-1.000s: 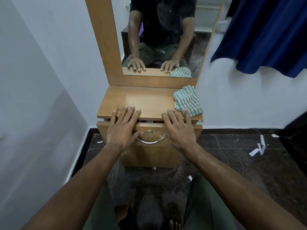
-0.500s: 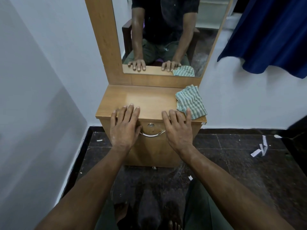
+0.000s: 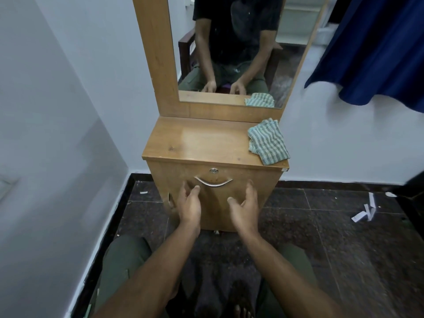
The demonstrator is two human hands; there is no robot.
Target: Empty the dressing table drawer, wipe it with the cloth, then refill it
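Two hands hung in front of the drawer (image 3: pixel 213 193) in the head view, neither touching it as far as could be told. The left hand (image 3: pixel 189 206) sat at about 8 o'clock from the handle (image 3: pixel 213 182), fingers loosely spread and gripping nothing. The right hand (image 3: pixel 246 206) sat at about 4 o'clock from it, fingers relaxed and slightly curled, also empty. Both palms faced inward, probably poised either to reach for the handle or to draw away from it; which one could not be told. The drawer was shut flush with the cabinet front, a small lock (image 3: pixel 213 171) just above the handle, so its contents were hidden.

A striped cloth (image 3: pixel 267 142) lay folded at the 2 o'clock corner of the tabletop (image 3: pixel 195 143), within easy reach of the right hand and clear of the drawer's travel.

The tabletop was glossy wood beneath a tall mirror (image 3: pixel 241 53), which showed the seated person. White walls closed in at 9 and 3 o'clock, a blue curtain (image 3: pixel 378 49) hung at 2 o'clock, and paper scraps (image 3: pixel 364 213) lay on the dark tiled floor (image 3: pixel 332 237).
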